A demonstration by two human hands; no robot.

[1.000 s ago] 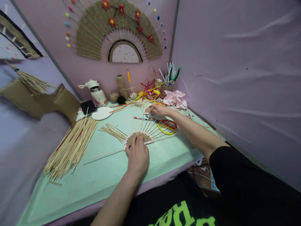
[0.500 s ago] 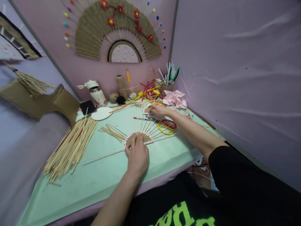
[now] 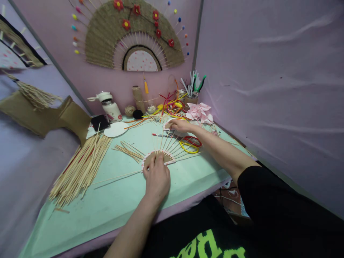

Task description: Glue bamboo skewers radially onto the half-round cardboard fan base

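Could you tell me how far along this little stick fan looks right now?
Early stage. Done: a handful of sticks already radiate from the half-round base. In hand: the left hand presses on the base; the right hand touches stick tips further back. Left: a large stick bundle lies unused, and no weaving shows, unlike the wall fan.

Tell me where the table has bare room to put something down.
Bare mat lies near the front edge, between the stick bundle and the left hand. The back, around the right hand and scissors, is crowded.
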